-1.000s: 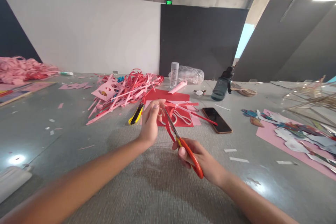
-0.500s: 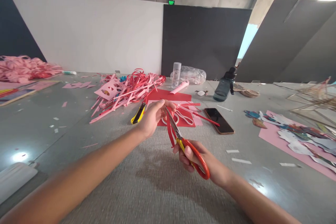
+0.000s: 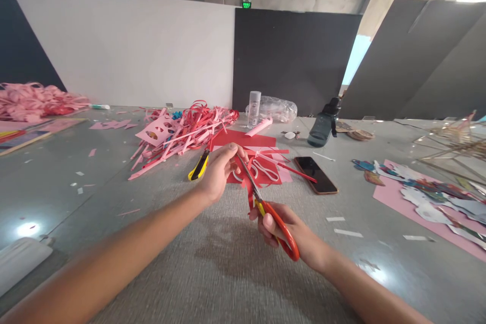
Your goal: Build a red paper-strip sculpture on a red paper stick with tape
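My right hand (image 3: 288,230) grips the orange-handled scissors (image 3: 266,207), blades pointing up and away toward my left hand. My left hand (image 3: 220,169) pinches a narrow red paper strip (image 3: 248,195) that hangs down along the blades. Both hands hover above the grey table (image 3: 212,258). Just beyond them lie red paper sheets (image 3: 243,139) with white loop-shaped cutouts.
A yellow utility knife (image 3: 199,167) lies left of my left hand, beside a heap of pink and red strips (image 3: 178,131). A phone (image 3: 315,174), a dark bottle (image 3: 322,126), a clear bottle (image 3: 253,107) and coloured cutouts on pink paper (image 3: 429,195) lie to the right.
The scissors have shifted slightly along the red strip, which hangs a little lower; both hands stay in nearly the same place.
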Available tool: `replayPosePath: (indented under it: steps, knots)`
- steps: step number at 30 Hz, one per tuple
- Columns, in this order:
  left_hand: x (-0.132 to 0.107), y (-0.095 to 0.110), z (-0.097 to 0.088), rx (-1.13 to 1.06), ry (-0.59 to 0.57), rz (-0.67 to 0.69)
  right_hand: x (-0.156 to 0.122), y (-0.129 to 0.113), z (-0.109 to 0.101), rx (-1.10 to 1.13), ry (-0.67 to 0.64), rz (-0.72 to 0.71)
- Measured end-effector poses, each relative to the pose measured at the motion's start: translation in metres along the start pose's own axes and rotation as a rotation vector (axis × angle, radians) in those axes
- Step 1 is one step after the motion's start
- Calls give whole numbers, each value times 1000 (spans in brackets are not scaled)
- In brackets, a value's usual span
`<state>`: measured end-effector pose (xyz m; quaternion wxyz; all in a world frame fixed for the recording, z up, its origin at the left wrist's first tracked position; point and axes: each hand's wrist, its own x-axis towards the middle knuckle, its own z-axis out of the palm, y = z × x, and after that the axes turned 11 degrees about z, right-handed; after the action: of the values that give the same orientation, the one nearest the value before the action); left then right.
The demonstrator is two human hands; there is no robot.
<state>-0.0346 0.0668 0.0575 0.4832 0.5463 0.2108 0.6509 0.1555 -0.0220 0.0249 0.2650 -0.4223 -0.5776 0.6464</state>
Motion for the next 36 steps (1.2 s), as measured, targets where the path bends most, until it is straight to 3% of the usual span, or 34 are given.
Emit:
replayPosePath:
  steps: [8, 12, 16, 20, 22, 27, 32, 36]
  knots:
    - [-2, -7, 2, 37, 61, 42, 3, 1, 3, -25, 61, 1]
    - [-4, -11, 3, 30, 26, 58, 5, 3, 3, 0, 78, -26]
    - [-11, -16, 6, -2, 39, -14, 3, 2, 3, 67, 74, -22]
    - [-22, -20, 12, 10, -132, -118, 2, 0, 0, 172, 44, -38]
    - [-24, -21, 15, 52, -167, -82, 2, 1, -3, 218, 18, -48]
    - [-8, -6, 9, 119, -39, 134, 2, 2, -8, 258, -88, -35]
    - [11, 17, -5, 123, -202, 93, 1, 1, -5, 259, -143, -15]
    - [12, 23, -7, 4, -300, 47, -1, 1, -5, 251, -160, -7]
